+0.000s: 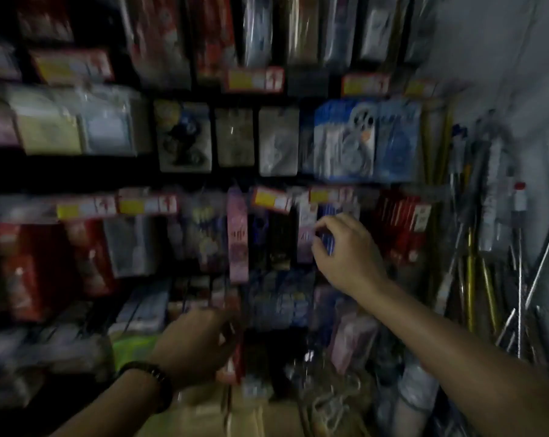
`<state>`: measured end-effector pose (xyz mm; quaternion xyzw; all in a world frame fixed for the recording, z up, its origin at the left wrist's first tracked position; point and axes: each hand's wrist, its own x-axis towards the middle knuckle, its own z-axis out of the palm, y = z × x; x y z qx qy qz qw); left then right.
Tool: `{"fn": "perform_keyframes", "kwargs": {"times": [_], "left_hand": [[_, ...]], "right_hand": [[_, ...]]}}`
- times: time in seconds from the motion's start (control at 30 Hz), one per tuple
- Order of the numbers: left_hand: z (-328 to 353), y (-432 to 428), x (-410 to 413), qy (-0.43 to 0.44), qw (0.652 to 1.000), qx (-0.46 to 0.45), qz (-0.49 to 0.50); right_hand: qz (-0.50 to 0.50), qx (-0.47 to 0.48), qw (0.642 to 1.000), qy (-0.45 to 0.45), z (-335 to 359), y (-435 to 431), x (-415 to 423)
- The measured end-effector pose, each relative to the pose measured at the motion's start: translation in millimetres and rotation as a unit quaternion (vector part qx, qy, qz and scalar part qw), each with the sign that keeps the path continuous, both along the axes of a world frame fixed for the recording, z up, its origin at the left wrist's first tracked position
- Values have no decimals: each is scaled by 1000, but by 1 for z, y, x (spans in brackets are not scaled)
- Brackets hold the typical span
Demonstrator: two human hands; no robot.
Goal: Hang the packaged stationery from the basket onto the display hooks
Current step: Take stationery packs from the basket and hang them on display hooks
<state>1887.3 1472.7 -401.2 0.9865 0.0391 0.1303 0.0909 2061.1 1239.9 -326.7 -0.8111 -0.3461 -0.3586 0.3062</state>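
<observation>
Frame heavily blurred and dim. The right hand [345,247] is raised to the middle row of the display; its fingers [322,230] are curled and pinch a blue pen pack [328,212] near its top, just under a yellow-and-red price tag [330,194]. The hook itself cannot be made out, so whether the pack is already seated on it cannot be told. Left of those fingers hang dark packs and a tall pink pack [238,234]; right of them, red packs [399,225]. The left hand [194,345], a dark wristband [155,375] at the wrist, is held low; its fingers appear curled round a red-edged pack [233,364], though blur leaves this uncertain. Below and right of those fingers, loose packs [352,342] lie heaped; the basket cannot be clearly picked out. Judged mid-task: the rows are largely filled, one pack is at the hook, one seems held ready, and more stock is left to hang.
</observation>
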Motion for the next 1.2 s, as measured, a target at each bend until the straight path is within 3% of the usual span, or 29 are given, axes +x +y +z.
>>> {"fn": "perform_keyframes", "kwargs": {"times": [0.1, 0.2, 0.37, 0.6, 0.73, 0.8, 0.9, 1.03, 1.13, 1.2], "left_hand": [[-79, 9, -35, 72, 997, -18, 18], [-163, 18, -70, 158, 985, -58, 33], [-290, 28, -118, 272, 944, -146, 118], [-425, 29, -149, 374, 874, -260, 172], [-460, 33, -147, 443, 821, -334, 134], [-460, 36, -142, 439, 820, -346, 122], [-469, 47, -140, 432, 828, -336, 125], [-471, 48, -140, 414, 826, -365, 114], [-478, 53, -139, 421, 835, -338, 109], [-479, 57, -138, 438, 835, -308, 126]], "right_hand": [[62, -54, 993, 85, -87, 14, -43], [96, -133, 961, 221, -194, 29, -81], [94, -231, 863, 440, -368, 42, -140], [45, -310, 738, 597, -546, 56, -198], [19, -302, 683, 665, -605, 73, -208], [0, -290, 681, 672, -622, 84, -210], [-17, -192, 686, 701, -653, 115, -215], [-125, -85, 592, 791, -680, 151, -217], [-130, -39, 502, 854, -696, 162, -215], [-134, -20, 483, 865, -704, 172, -214]]}}
